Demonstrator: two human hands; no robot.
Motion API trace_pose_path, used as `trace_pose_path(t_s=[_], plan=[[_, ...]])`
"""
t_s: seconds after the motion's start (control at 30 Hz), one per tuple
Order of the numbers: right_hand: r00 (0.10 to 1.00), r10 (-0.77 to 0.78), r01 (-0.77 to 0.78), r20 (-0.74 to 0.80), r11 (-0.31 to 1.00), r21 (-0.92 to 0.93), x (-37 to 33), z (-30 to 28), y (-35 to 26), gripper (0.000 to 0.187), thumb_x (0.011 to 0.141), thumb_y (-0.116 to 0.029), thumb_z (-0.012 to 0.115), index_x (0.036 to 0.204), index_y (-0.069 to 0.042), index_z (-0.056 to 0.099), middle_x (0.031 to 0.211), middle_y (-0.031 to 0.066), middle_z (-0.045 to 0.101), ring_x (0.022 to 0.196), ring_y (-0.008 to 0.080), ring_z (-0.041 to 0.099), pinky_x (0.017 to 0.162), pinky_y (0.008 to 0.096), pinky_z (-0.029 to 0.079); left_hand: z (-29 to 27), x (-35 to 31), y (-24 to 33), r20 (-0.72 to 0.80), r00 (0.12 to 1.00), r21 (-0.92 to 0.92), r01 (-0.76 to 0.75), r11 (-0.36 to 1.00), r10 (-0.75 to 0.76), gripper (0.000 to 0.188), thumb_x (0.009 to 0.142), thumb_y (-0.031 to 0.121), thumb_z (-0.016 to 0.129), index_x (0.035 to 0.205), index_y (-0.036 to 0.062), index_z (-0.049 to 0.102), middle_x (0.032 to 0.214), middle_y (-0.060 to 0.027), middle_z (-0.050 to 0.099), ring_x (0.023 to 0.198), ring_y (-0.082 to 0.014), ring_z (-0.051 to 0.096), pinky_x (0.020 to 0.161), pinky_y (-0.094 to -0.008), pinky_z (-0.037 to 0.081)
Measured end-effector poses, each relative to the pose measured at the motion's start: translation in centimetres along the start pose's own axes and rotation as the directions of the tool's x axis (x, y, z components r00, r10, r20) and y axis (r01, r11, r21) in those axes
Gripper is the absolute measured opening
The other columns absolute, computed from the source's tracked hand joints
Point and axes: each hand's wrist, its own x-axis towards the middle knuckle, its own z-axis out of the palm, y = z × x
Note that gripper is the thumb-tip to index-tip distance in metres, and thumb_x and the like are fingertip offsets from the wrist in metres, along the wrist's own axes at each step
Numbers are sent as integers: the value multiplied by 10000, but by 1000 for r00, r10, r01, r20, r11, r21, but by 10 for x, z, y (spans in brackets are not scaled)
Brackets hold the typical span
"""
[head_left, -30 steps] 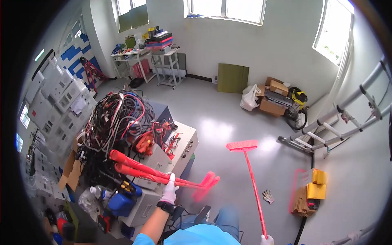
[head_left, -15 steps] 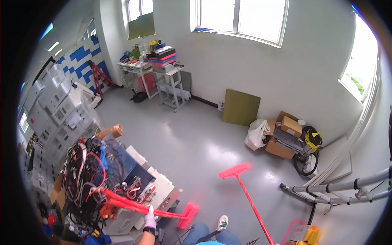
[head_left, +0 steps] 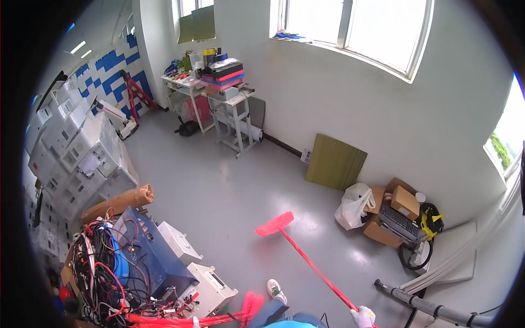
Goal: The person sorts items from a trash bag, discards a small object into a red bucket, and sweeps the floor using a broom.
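My right hand [head_left: 362, 317], in a white glove, is closed round the red handle of a push broom [head_left: 314, 266]. Its pink-red bristle head [head_left: 274, 223] is out ahead of me, just above or on the grey floor; which one I cannot tell. At the lower edge only a bit of my gloved left hand [head_left: 196, 322] shows, against a bundle of red brooms [head_left: 175, 320]. Their handles run left below the cables, and a pink-red head [head_left: 251, 307] lies at their right end, beside my leg.
Tangled cables [head_left: 98, 268], a blue metal case [head_left: 156, 259] and white equipment boxes [head_left: 210, 290] crowd the left. A plastic bag [head_left: 355, 206], cartons [head_left: 404, 202] and a green board [head_left: 335, 160] line the wall. A grey ladder [head_left: 432, 306] lies at right.
My right hand has come into view on the broom handle, and the broom head has swung left. My left hand and the bundled brooms sit lower in view. The view has turned.
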Motion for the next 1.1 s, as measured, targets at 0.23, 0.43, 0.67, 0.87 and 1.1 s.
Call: trace_pose_path(t_s=[0.23, 0.43, 0.67, 0.87, 1.1], plan=[[988, 97, -83, 120, 990, -115, 92, -53, -111, 378, 728, -436, 564, 878, -108, 675, 786, 124, 653, 808, 287, 630, 752, 370, 480, 17, -31, 17, -304, 942, -14, -152, 988, 140, 752, 775, 470, 643, 1203, -99, 402, 1188, -186, 447, 1037, -217, 489, 924, -390, 446], [987, 57, -41, 153, 993, -108, 161, -68, -165, 408, 731, -455, 565, 893, -96, 671, 782, 129, 651, 794, 279, 632, 749, 368, 478, 89, -56, 64, -549, 830, -190, -234, 953, 94, 570, 790, 359, 665, 1094, -66, 437, 1000, -143, 502, 865, -195, 485, 924, -364, 414], [993, -38, 50, 109, 993, -106, 258, -75, -219, 349, 755, -428, 582, 852, -101, 659, 731, 109, 645, 751, 279, 630, 706, 378, 480, 198, 24, 120, -153, 984, 51, -89, 995, 96, 540, 802, 337, 650, 1103, -57, 436, 997, -137, 505, 866, -194, 487, 918, -361, 416], [990, -105, 114, 90, 988, -100, 377, -111, -292, 343, 759, -415, 584, 839, -89, 654, 732, 128, 638, 735, 294, 625, 695, 389, 478, 307, 79, 200, 55, 997, 251, -74, 965, 62, 514, 813, 318, 637, 1110, -50, 434, 994, -132, 507, 867, -194, 489, 913, -357, 419], [971, -237, 233, -41, 969, -85, 538, -124, -381, 325, 762, -399, 598, 809, -80, 634, 697, 133, 625, 699, 300, 618, 652, 410, 471, 413, 126, 291, 190, 982, 417, -103, 903, 25, 485, 825, 296, 621, 1118, -41, 433, 991, -126, 510, 868, -194, 491, 907, -354, 422]])
